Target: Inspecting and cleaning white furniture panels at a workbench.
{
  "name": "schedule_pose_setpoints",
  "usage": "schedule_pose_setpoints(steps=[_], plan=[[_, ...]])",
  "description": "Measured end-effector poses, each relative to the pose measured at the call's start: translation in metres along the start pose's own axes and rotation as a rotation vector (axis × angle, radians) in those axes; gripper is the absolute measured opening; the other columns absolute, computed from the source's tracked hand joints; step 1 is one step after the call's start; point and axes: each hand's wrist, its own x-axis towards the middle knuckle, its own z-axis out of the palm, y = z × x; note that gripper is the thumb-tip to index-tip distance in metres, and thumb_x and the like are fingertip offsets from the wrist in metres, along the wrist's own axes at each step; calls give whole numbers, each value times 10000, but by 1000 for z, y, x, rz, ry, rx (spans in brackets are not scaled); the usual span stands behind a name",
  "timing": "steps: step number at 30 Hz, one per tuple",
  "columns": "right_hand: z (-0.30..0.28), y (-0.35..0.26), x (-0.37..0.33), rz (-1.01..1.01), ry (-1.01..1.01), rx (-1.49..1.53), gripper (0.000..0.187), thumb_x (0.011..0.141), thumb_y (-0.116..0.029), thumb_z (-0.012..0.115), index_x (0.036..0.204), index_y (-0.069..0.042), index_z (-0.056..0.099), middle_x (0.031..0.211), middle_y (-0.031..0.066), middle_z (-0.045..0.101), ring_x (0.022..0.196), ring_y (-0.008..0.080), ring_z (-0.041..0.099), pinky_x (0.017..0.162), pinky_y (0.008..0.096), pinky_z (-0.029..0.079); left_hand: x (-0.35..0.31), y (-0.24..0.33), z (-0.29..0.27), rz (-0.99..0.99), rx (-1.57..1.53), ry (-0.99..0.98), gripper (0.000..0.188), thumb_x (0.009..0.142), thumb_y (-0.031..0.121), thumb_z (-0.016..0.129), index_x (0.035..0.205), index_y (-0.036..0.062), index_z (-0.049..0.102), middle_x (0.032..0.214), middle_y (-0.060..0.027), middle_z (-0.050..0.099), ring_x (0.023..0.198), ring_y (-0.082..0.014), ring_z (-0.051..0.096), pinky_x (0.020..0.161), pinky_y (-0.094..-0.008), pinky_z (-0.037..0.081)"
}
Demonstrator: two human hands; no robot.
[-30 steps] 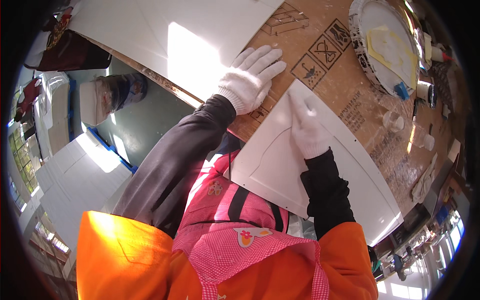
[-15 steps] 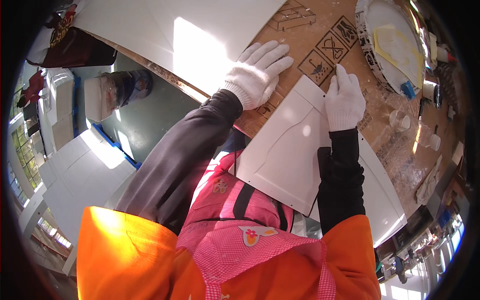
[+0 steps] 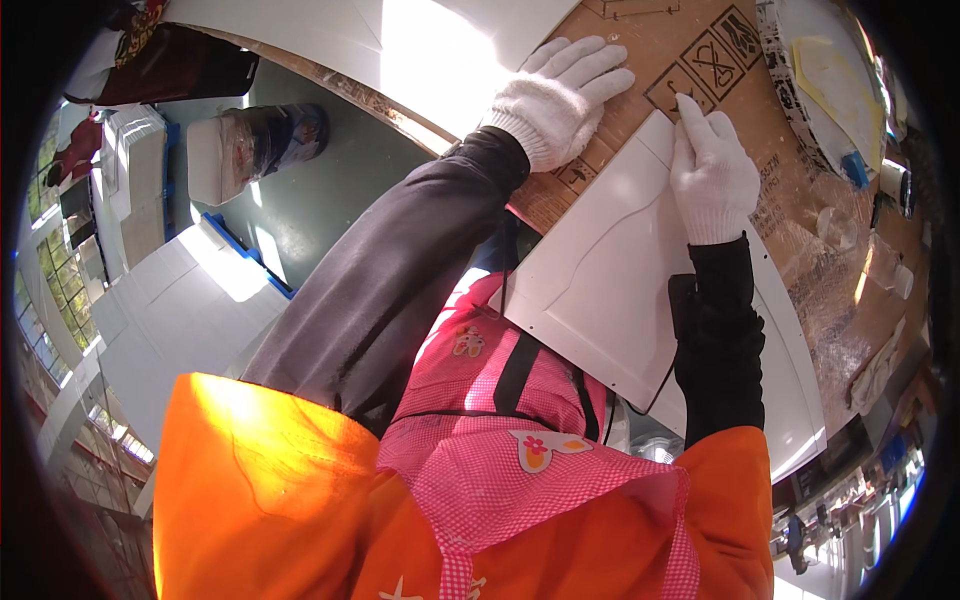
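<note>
My left hand, in a white knit glove, lies flat with its fingers spread on the brown cardboard covering the table, beside a large white sheet. At the upper corner of a white panel is my gloved right hand. Its forefinger points forward and the other fingers are curled in; whatever they hold, if anything, is hidden. The panel has a faint curved ridge and small holes along its edge. It slants over the table's near edge toward my apron. A second white panel shows right of my right forearm.
A large round tub with a whitish, crusted top stands at the far right. Clear cups and a crumpled cloth lie nearby. Left of the table are a bucket on the floor and stacked white panels.
The view has shifted, so the scene sits further right and higher. The right forefinger now stands apart from the curled fingers. My left hand stays flat on the cardboard.
</note>
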Motion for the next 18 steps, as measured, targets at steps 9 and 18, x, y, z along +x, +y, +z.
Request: schedule_pose_setpoints(steps=[9, 18], plan=[[-6, -118, -133, -306, -501, 417, 377, 859, -107, 651, 1229, -163, 695, 898, 65, 600, 689, 300, 631, 596, 419, 498, -1, -1, 10, 20, -32, 50, 478, 913, 86, 618, 1384, 156, 578, 1543, -73, 499, 1459, -306, 424, 1232, -483, 317], [-2, -75, -75, -131, -204, 167, 382, 892, -83, 630, 1266, -158, 653, 891, 100, 626, 715, 314, 648, 623, 433, 510, -11, -8, 14, 1, 21, 89, 429, 945, 165, 597, 1373, 151, 616, 1530, -71, 521, 1442, -281, 447, 1227, -459, 313]])
